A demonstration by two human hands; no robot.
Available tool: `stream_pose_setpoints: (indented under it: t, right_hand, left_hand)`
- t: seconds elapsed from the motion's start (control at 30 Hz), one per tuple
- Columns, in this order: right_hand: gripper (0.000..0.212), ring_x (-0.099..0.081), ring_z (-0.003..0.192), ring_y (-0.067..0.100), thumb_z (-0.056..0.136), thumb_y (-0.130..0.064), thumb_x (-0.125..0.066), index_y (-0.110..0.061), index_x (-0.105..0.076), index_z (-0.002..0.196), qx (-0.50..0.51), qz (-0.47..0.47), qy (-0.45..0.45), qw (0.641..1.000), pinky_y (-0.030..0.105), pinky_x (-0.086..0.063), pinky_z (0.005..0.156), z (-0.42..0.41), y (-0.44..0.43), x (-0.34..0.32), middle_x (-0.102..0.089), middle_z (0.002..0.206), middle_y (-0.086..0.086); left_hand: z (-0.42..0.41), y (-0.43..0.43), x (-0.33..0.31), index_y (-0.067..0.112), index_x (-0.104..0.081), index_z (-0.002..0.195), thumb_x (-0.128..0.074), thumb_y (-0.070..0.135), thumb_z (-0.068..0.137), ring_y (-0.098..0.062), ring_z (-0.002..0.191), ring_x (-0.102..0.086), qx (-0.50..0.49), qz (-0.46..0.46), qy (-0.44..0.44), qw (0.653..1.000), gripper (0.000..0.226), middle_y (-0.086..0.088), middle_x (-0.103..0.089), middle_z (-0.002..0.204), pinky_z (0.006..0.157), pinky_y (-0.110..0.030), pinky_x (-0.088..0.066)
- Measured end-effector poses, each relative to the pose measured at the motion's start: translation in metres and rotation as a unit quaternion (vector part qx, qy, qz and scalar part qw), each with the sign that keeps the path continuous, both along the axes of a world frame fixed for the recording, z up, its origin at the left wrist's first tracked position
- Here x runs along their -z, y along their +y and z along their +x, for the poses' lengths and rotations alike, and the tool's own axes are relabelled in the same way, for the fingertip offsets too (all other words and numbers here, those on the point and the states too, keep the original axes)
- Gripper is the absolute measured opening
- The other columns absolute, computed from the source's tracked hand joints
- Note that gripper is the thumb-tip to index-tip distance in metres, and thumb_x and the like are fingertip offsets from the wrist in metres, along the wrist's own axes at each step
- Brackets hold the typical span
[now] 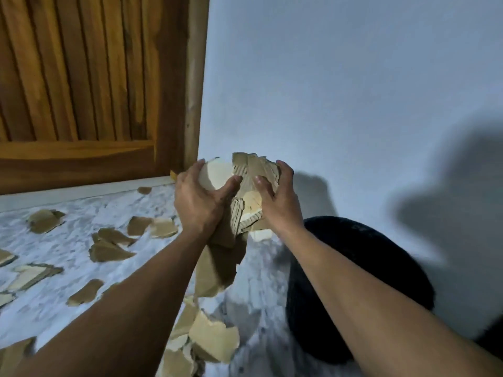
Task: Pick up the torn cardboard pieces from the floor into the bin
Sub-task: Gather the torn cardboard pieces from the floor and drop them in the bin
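Two bare forearms reach up from the bottom edge, the left forearm (pixel 109 308) and the right forearm (pixel 381 295), both cut off below the elbow. The right one crosses in front of the black bin (pixel 353 254) and hides part of its rim. The bin is motion-blurred and so dark that its inside cannot be made out.

Just up and to the left of the bin, off the floor, both hands clasp a bundle of torn cardboard pieces (pixel 245 186). The left hand (pixel 201 197) is curled round the bundle's left side, thumb laid across a pale piece and fingertips hooked over its top edge. The right hand (pixel 277 197) grips the other side, thumb on the front and fingers wrapped over the top. How many pieces are in the bundle cannot be told. A long brown piece (pixel 217 262) hangs below the left hand.

Left of the bin, scattered scraps (pixel 109 251) lie on the marbled floor (pixel 163 200), some hidden under the left forearm. A loose heap (pixel 212 338) lies lower down, cut off by the frame. Behind the scraps stands a wooden door (pixel 81 91). Above the bin, the pale wall (pixel 353 91) bears a blurred dark shadow (pixel 449 172).
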State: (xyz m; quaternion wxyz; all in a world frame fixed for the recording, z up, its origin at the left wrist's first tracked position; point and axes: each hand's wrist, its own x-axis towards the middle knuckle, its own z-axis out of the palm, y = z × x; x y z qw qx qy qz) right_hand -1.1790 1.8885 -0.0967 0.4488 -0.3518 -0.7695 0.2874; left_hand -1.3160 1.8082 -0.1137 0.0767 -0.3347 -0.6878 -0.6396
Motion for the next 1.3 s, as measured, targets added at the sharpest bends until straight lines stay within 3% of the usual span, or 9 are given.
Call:
stream_pose_setpoints:
  t: [0.07,0.2,0.33,0.53,0.73,0.87,1.0,1.2,1.3]
  right_hand:
    - [0.054,-0.061,0.111,0.018,0.098,-0.054,-0.051,-0.040,-0.024,0.143,0.029,0.012,0.029,0.999,0.007,-0.038,0.065,0.037,0.017,-0.019,-0.058,0.132,-0.009]
    - [0.052,-0.062,0.106,0.013,0.097,-0.054,-0.052,-0.045,-0.026,0.141,0.098,0.030,0.091,0.991,0.001,-0.037,0.065,0.109,0.047,-0.034,-0.058,0.124,-0.017]
    - [0.052,-0.061,0.114,0.014,0.098,-0.047,-0.054,-0.047,-0.028,0.142,0.143,0.021,0.129,0.981,0.022,-0.044,0.085,0.177,0.072,-0.027,-0.057,0.131,-0.016]
    - [0.053,-0.055,0.123,0.010,0.100,-0.035,-0.055,-0.041,-0.030,0.147,0.182,-0.002,0.119,0.976,0.019,-0.040,0.091,0.235,0.089,-0.003,-0.053,0.142,-0.011]
    - [0.053,-0.050,0.129,0.014,0.098,-0.022,-0.059,-0.028,-0.038,0.147,0.184,-0.026,0.034,0.982,0.028,-0.040,0.106,0.260,0.094,0.014,-0.050,0.143,-0.004]
    - [0.044,-0.053,0.127,0.019,0.099,-0.026,-0.056,-0.034,-0.048,0.142,0.163,-0.090,-0.041,0.982,0.029,-0.042,0.099,0.264,0.093,0.016,-0.048,0.146,0.001]
    - [0.044,-0.047,0.132,0.018,0.099,-0.028,-0.054,-0.032,-0.049,0.142,0.157,-0.085,-0.098,0.979,0.024,-0.034,0.097,0.261,0.084,0.009,-0.045,0.149,0.001]
    - [0.050,-0.040,0.139,0.019,0.100,-0.035,-0.050,-0.027,-0.042,0.148,0.113,-0.050,-0.178,0.976,0.022,-0.027,0.096,0.233,0.056,-0.010,-0.040,0.154,0.002]
    - [0.051,-0.043,0.136,0.020,0.101,-0.041,-0.047,-0.027,-0.040,0.149,0.082,-0.029,-0.225,0.970,0.024,-0.028,0.095,0.198,0.032,-0.013,-0.038,0.154,0.003]
  left_hand:
    - [0.034,0.027,-0.022,0.027,-0.053,0.142,-0.068,0.084,0.067,-0.025,0.124,-0.054,0.018,0.013,0.025,0.999,0.095,-0.006,-0.058,0.135,0.092,-0.033,-0.043]
    - [0.103,0.079,-0.050,0.031,-0.053,0.140,-0.072,0.079,0.067,-0.018,0.122,-0.053,0.069,0.046,0.038,0.996,0.090,-0.001,-0.057,0.131,0.089,-0.024,-0.034]
    - [0.169,0.122,-0.048,0.036,-0.050,0.140,-0.071,0.082,0.063,-0.007,0.120,-0.048,0.131,0.050,0.038,0.989,0.092,0.005,-0.055,0.132,0.092,-0.022,-0.033]
    - [0.224,0.153,-0.022,0.037,-0.046,0.142,-0.072,0.080,0.062,-0.001,0.116,-0.044,0.186,0.021,0.025,0.982,0.094,0.007,-0.049,0.131,0.092,-0.021,-0.033]
    - [0.224,0.159,0.002,0.026,-0.055,0.140,-0.081,0.068,0.065,-0.015,0.123,-0.051,0.260,-0.091,0.053,0.960,0.090,0.001,-0.052,0.133,0.094,-0.023,-0.035]
    - [0.212,0.150,0.015,0.024,-0.071,0.121,-0.080,0.048,0.080,-0.017,0.114,-0.062,0.318,-0.156,-0.021,0.935,0.048,0.003,-0.067,0.127,0.098,-0.027,-0.046]
    - [0.200,0.134,0.012,0.023,-0.077,0.110,-0.070,0.037,0.091,-0.013,0.105,-0.068,0.302,-0.139,-0.039,0.942,0.024,0.006,-0.075,0.111,0.092,-0.020,-0.042]
    - [0.169,0.102,-0.008,0.024,-0.078,0.100,-0.066,0.036,0.092,-0.009,0.096,-0.066,0.265,-0.108,-0.040,0.957,0.019,0.015,-0.070,0.087,0.085,-0.018,-0.041]
    - [0.133,0.064,0.005,0.022,-0.077,0.103,-0.063,0.039,0.094,-0.013,0.098,-0.067,0.226,-0.113,-0.007,0.968,0.024,0.009,-0.073,0.091,0.085,-0.022,-0.041]
